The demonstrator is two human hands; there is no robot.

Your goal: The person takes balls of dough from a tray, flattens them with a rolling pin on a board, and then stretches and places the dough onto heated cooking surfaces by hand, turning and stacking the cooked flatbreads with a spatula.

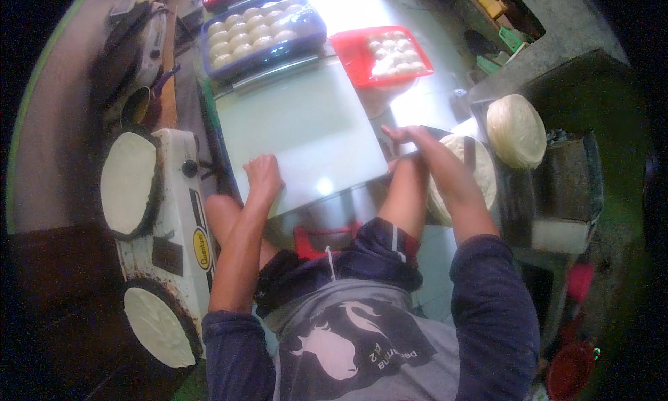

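Observation:
A smooth white board (302, 124) lies in front of my knees. My left hand (264, 175) rests on its near left part with the fingers curled in; nothing shows in its grasp. Past the board's right edge, above my right knee, my right hand (404, 134) hangs with its fingers apart and holds nothing visible. Beyond the board's far edge stands a blue tray (271, 57) of round dough balls under clear plastic film. To its right a red tray (350, 61) carries smaller dough balls, also under film.
On my left, a rusty white Quantum gas stove (180, 153) bears two dark pans with thin dough sheets, one far (128, 184) and one near (159, 325). On my right are a round flatbread stack (515, 130) and more pale flatbread (484, 174). A small frying pan (136, 107) lies farther left.

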